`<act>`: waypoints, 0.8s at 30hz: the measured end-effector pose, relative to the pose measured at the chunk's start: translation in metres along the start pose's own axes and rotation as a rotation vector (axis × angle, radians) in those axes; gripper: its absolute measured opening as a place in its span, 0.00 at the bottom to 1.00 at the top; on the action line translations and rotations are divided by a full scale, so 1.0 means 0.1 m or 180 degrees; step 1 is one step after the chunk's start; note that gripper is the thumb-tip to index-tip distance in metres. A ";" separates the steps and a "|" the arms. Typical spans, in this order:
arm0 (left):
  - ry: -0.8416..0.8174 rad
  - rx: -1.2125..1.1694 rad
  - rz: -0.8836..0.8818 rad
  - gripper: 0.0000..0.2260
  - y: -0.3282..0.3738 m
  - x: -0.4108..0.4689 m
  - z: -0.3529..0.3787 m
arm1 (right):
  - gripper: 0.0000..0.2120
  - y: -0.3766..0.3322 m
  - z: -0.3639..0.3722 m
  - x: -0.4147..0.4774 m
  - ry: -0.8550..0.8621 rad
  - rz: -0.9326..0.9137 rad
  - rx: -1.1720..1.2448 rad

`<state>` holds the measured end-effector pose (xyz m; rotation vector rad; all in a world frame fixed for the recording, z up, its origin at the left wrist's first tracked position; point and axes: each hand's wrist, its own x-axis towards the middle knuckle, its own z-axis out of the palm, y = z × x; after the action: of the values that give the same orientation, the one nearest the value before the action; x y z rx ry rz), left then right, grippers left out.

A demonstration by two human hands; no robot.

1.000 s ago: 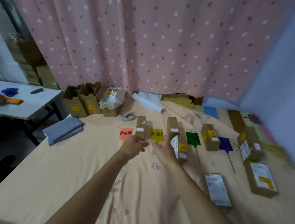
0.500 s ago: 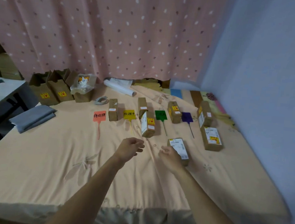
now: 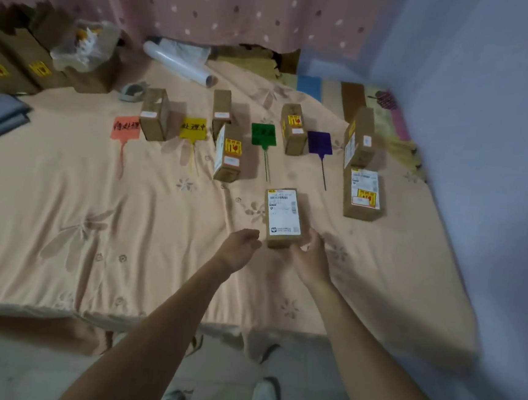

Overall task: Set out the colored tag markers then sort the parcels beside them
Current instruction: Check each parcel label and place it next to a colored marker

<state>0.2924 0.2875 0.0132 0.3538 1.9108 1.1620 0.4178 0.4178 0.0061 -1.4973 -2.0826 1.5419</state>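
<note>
Cardboard, boxy and flat under a glossy white label, the parcel [image 3: 283,216] lies on the soft peach bed [image 3: 127,219] just below the green tag [image 3: 263,134], and our left hand [image 3: 241,249] and right hand [image 3: 310,259], drawn back from the tag row, now flank it, cupped wide and holding nothing, so we judge it next for sorting.

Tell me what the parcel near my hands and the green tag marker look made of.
The parcel looks like matte brown cardboard: square edges, white paper label on top. The green tag marker seems thin plastic, evenly coloured with a slim stem, though card is possible.
</note>
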 end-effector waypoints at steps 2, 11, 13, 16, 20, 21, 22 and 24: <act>-0.0087 0.0124 -0.0009 0.18 0.02 0.08 0.14 | 0.32 0.04 -0.02 0.14 -0.0376 0.0197 0.0311; -0.0083 -0.0331 0.0202 0.20 0.13 0.05 0.28 | 0.16 -0.04 -0.07 0.19 0.0074 0.0125 0.1077; -0.0078 -0.0356 0.0380 0.22 0.27 -0.06 0.27 | 0.14 -0.21 -0.14 0.09 0.0267 -0.0014 0.1402; 0.0090 -0.0338 0.0850 0.21 0.63 -0.25 0.14 | 0.12 -0.62 -0.34 -0.08 0.0286 -0.0263 0.1726; 0.0702 -0.0586 0.1497 0.08 1.27 -0.59 -0.18 | 0.13 -1.30 -0.63 -0.36 -0.0046 -0.0577 0.2349; 0.0771 -0.0706 0.1571 0.11 1.44 -0.68 -0.25 | 0.13 -1.47 -0.68 -0.44 -0.0128 -0.0665 0.2529; 0.0781 -0.0839 0.1649 0.14 1.59 -0.79 -0.31 | 0.13 -1.62 -0.72 -0.53 -0.0227 -0.0760 0.2725; 0.0814 -0.1086 0.1876 0.17 1.85 -1.02 -0.38 | 0.15 -1.88 -0.77 -0.73 -0.0463 -0.0937 0.3089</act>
<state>0.2906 0.2999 0.2273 0.6276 1.8226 1.9712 0.3853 0.4163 0.2194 -0.7014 -1.1609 2.0869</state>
